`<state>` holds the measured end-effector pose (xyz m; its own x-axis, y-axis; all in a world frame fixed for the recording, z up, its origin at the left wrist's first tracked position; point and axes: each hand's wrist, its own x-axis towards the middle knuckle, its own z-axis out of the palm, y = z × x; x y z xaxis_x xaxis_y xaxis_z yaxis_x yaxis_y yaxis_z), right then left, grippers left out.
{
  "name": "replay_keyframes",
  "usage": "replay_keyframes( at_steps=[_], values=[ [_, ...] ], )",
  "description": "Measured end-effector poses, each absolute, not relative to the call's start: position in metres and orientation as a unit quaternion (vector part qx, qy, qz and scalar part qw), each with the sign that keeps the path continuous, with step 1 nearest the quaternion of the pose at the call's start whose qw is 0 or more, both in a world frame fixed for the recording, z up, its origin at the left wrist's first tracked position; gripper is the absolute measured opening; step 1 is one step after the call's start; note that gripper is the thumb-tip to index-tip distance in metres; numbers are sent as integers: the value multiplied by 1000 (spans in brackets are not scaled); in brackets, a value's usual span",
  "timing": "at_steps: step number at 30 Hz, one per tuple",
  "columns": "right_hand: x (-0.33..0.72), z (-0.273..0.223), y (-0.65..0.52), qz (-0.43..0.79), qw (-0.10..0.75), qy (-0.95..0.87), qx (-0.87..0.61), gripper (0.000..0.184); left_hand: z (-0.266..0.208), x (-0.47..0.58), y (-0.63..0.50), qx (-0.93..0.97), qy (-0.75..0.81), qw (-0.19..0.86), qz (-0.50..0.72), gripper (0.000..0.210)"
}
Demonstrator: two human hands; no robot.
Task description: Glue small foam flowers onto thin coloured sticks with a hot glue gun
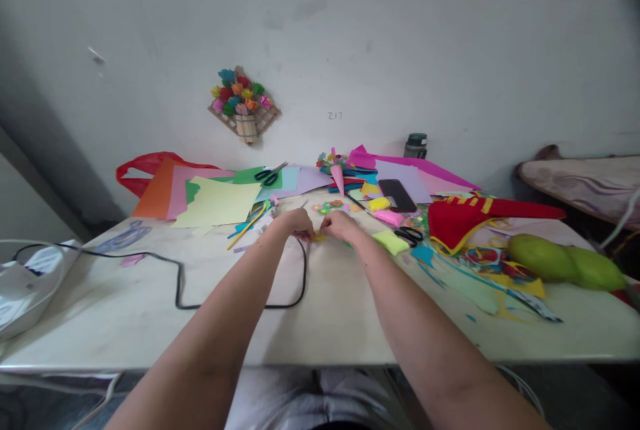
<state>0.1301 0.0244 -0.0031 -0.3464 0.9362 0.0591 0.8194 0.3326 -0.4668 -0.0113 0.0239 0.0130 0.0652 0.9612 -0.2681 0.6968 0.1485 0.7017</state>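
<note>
My left hand (299,222) and my right hand (338,225) meet over the middle of the table, fingers pinched together. A small yellow paper piece (319,238) shows between the fingertips of both hands. A thin pointed tip (304,204) sticks up just behind my left hand; its kind is unclear. Beyond my right hand lie small colourful paper flowers (336,206). A yellow strip (246,227) lies left of my left hand, and a black cable (305,277) loops below it.
Coloured paper sheets (220,200) and black scissors (269,177) lie at the back left. A pink paper cone (337,180) with flowers, a phone (397,195) and more scissors (410,237) sit right of centre. A power strip (37,277) stands left; green fruit-like objects (565,262) lie right.
</note>
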Motion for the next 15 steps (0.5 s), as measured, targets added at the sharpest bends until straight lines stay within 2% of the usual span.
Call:
replay_keyframes(
  at_steps=[3,8,12,15],
  values=[
    [127,-2,23,182,153,-793,-561,15,14,-9,28,628,679,363,111,13],
    [124,0,20,172,144,-795,-564,16,11,-7,38,621,694,354,85,12],
    [123,-1,21,166,154,-796,-561,15,7,-9,48,618,692,358,104,18],
    [123,-4,23,166,152,-796,-561,16,4,-11,54,622,674,365,161,25]
  ],
)
